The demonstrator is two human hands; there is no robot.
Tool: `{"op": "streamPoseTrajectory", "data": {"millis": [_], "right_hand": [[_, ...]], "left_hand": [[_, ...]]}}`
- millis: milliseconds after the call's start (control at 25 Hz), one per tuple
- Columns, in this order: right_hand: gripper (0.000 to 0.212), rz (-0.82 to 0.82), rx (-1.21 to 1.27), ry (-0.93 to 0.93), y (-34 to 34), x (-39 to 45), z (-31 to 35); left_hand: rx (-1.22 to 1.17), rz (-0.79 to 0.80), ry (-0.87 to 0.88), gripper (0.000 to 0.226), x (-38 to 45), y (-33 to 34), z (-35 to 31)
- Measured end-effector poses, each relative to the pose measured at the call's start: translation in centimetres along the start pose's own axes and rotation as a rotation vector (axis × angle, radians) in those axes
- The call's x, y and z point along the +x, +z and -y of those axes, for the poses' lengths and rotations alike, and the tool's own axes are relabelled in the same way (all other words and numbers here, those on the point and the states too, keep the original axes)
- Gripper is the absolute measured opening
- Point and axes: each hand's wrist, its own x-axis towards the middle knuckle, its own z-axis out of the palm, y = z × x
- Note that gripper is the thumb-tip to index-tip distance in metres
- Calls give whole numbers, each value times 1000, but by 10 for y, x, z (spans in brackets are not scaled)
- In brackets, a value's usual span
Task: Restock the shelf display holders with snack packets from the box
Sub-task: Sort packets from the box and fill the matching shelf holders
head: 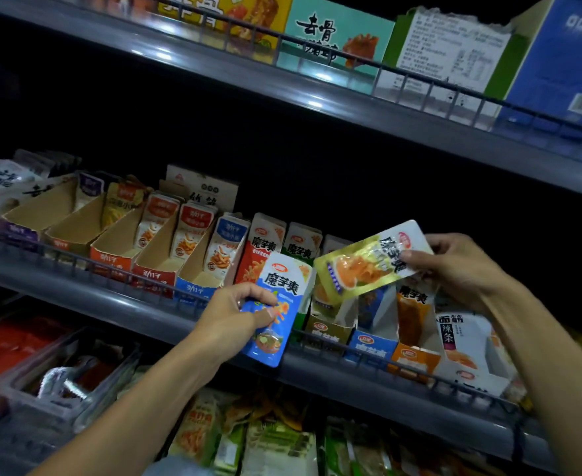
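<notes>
On the left, cardboard holders (117,242) stand in a row behind the shelf (117,293) rail. The left hand (238,317) pinches a blue packet (279,304) upright, in front of the shelf edge. To its right, the right hand (454,266) pinches a yellow packet (368,262) by its end, held tilted above the right-hand holders (375,345). Boxes (337,32) fill the upper shelf; the surroundings are dark.

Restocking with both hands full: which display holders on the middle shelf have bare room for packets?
The front halves of the cardboard holders left of the blue packet show bare floor. Holders under the yellow packet in the right hand are crowded. The left hand holds the blue one.
</notes>
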Motion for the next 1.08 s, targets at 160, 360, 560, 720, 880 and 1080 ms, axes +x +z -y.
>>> {"op": "streamPoseTrajectory", "data": {"millis": [160,360,560,720,880,1080], "right_hand": [[12,-53,-333,-40,-1,27,8],[14,-19,-740,-185,50,61,-4],[39,-29,-1057,-160,73,87,-33],[45,-26,-1090,-202,70,96,-31],[16,-66,-1155,-269,69,100,-33],[32,-225,-1177,-313,69,103,-44]], "left_hand": [[-42,-69,18,32,2,-4,-4],[-60,-67,7,65,8,-7,-2],[-8,-57,6,47,12,-15,8],[6,-43,-8,41,17,-19,18],[-2,-15,1,37,19,-15,22],[-1,28,12,34,21,-9,21]]}}
